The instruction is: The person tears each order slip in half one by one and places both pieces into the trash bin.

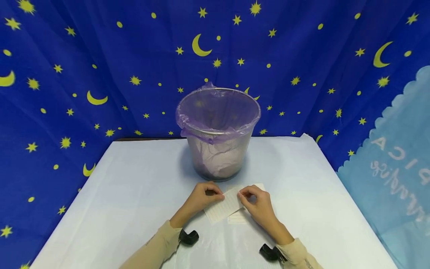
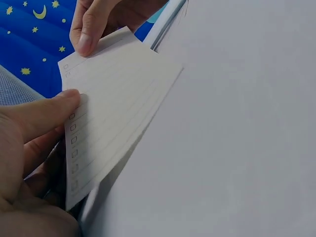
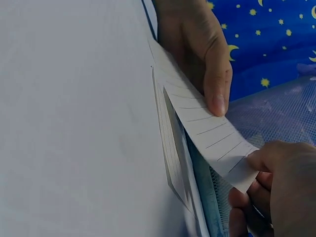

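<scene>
Table (image 1: 117,209): your mesh bin (image 1: 216,160) stands far, middle.
Mesh bin: lined with a purple bag (image 1: 211,138).
Left hand (image 1: 205,196), right hand (image 1: 258,205): fingers closed, pinching the lined paper (image 1: 223,205).
Lined paper: between your fingers, partly over another sheet (image 1: 237,218).

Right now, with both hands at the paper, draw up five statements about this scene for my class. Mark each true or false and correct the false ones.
1. The left hand and right hand both hold the lined sheet. True.
2. The lined sheet lies flat. False: it is held up at a tilt.
3. Another piece of paper lies on the table. True.
4. The mesh bin stands upright beyond both hands. True.
5. The bag lining the mesh bin is green. False: the bag is purple.
</scene>
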Motion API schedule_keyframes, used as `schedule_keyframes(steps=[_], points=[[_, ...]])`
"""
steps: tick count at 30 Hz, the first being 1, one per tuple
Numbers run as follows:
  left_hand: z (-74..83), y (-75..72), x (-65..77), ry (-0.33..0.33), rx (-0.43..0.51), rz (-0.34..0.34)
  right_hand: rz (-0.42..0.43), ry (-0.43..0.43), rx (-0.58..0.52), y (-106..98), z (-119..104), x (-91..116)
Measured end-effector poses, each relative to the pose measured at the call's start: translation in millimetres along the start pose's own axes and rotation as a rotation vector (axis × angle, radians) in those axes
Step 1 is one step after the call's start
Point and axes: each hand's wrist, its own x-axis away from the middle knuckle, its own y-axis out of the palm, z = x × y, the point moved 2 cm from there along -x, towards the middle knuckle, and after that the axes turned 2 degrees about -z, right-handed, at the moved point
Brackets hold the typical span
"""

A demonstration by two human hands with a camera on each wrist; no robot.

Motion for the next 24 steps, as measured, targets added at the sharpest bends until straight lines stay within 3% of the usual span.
schedule_keyframes(steps=[7, 15, 19, 24], points=[[11.1, -0.9, 9.9, 0.008, 0.005, 0.012, 0.001, 0.016, 0.014, 6.6, 4.2, 9.0], [10.3, 0.1, 12.9, 0.001, 0.031, -0.017, -0.023, 0.045, 0.012, 8.8, 7.3, 14.4], [13.0, 1.3, 12.8, 0.002, 0.037, -0.046, -0.042, 0.029, 0.014, 8.0, 4.9, 14.6], [17.7, 0.7, 10.1, 0.022, 0.026, -0.020, -0.060, -0.007, 0.003, 6.2, 4.0, 7.4]])
